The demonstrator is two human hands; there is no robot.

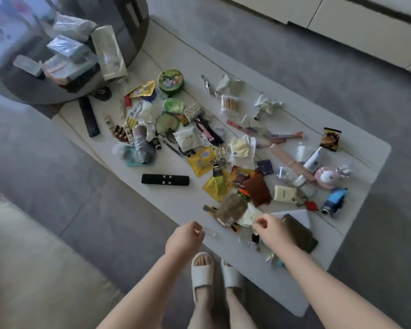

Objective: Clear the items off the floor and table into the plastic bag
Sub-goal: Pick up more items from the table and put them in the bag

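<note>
A low white table (pixel 192 200) is strewn with several small items: a black remote (pixel 165 180), a green round tin (pixel 171 82), yellow sachets (pixel 202 160), a brown wallet (pixel 258 189), a pink rabbit toy (pixel 326 179) and crumpled wrappers (pixel 230 85). My left hand (pixel 188 236) and my right hand (pixel 268 226) hover over the table's near edge, fingers curled. Each pinches what looks like a thin clear plastic bag (pixel 210 232) stretched between them; it shows only as faint glints. A dark green pouch (pixel 299 231) lies just right of my right hand.
A glossy dark round table (pixel 119 27) at the upper left carries wrapped packets (pixel 69 55). A second dark remote (pixel 88 119) lies near it. A pale sofa (pixel 22 245) is at my left, a white cabinet (pixel 365 27) beyond. My slippered feet (pixel 202 269) stand on grey floor.
</note>
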